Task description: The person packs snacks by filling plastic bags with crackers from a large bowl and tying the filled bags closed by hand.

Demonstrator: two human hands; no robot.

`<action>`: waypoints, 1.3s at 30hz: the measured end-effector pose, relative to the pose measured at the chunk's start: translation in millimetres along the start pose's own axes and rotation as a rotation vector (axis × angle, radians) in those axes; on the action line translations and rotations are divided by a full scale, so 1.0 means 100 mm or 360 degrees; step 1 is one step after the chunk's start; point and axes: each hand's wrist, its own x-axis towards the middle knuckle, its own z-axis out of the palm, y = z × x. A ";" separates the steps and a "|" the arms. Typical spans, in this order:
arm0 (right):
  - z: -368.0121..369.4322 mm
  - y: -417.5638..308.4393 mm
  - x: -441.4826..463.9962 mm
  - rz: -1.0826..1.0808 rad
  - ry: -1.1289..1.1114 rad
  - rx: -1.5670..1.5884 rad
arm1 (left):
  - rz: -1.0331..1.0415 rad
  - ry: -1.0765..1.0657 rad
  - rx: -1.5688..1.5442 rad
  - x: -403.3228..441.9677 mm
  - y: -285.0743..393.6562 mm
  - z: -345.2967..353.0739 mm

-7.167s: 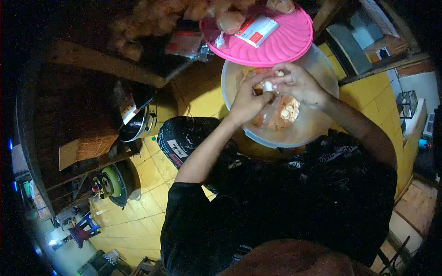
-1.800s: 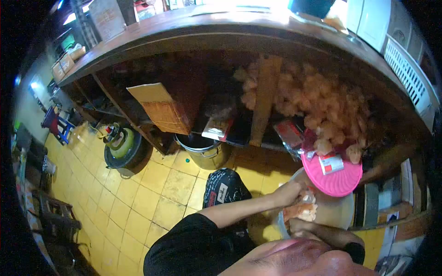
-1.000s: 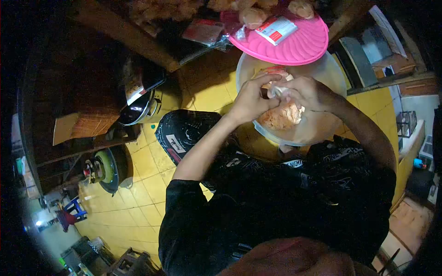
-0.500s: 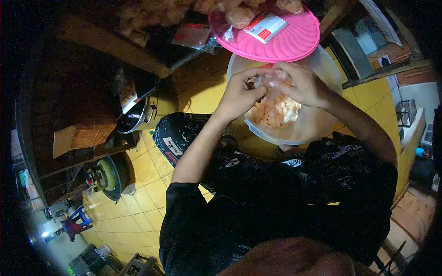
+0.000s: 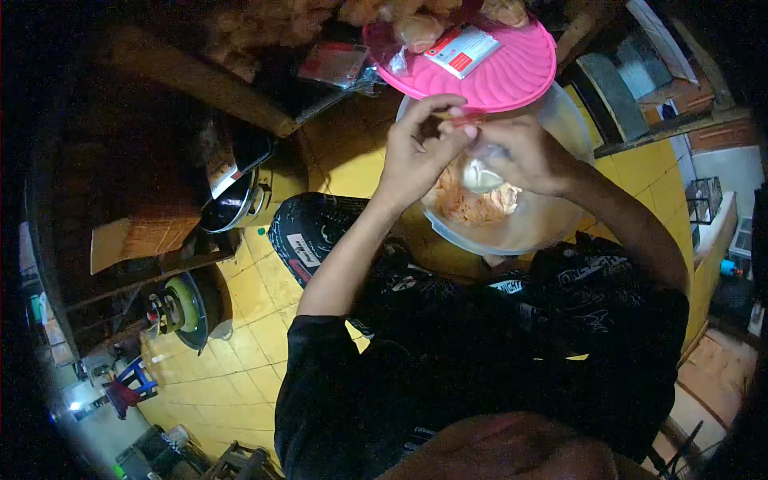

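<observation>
Over a large translucent tub (image 5: 560, 210), both of my hands are at a small clear plastic bag (image 5: 482, 178) with a red strip along its top. The bag hangs down, and something pale shows in or through its lower part. My left hand (image 5: 422, 152) pinches the red top edge between thumb and fingers. On the other side, my right hand (image 5: 524, 152) is blurred, its fingers closed at the bag's top and side. Below, orange-tan flaky pieces (image 5: 464, 204) lie in the tub, partly hidden by the bag and hands.
A pink scalloped lid (image 5: 512, 80) lies across the tub's far rim, carrying filled bags (image 5: 418, 34) and a red-and-white packet (image 5: 462, 52). Another packet (image 5: 334, 62) lies left of it. A metal pot (image 5: 254, 200) and green gas cylinder (image 5: 188, 304) stand left on yellow tiles (image 5: 248, 320).
The bag has come into clearer view, hanging lower over the flaky pieces. My left hand has raised its fingers to the red edge, and my right hand has shifted, blurring.
</observation>
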 end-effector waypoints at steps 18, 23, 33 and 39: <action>-0.12 -0.23 0.14 0.0488 0.0063 0.0230 | -0.0270 -0.0498 -0.0335 -0.10 0.05 0.16; -0.20 -0.24 0.18 0.0793 0.0031 0.0203 | -0.0533 -0.0637 -0.0235 -0.11 0.03 0.08; -0.36 -0.16 0.22 0.0968 0.0287 0.1399 | -0.0734 -0.0675 -0.0178 -0.06 0.11 -0.09; -0.46 -0.02 0.16 0.0798 0.0245 0.1085 | -0.0529 -0.0450 -0.0334 -0.07 0.16 -0.08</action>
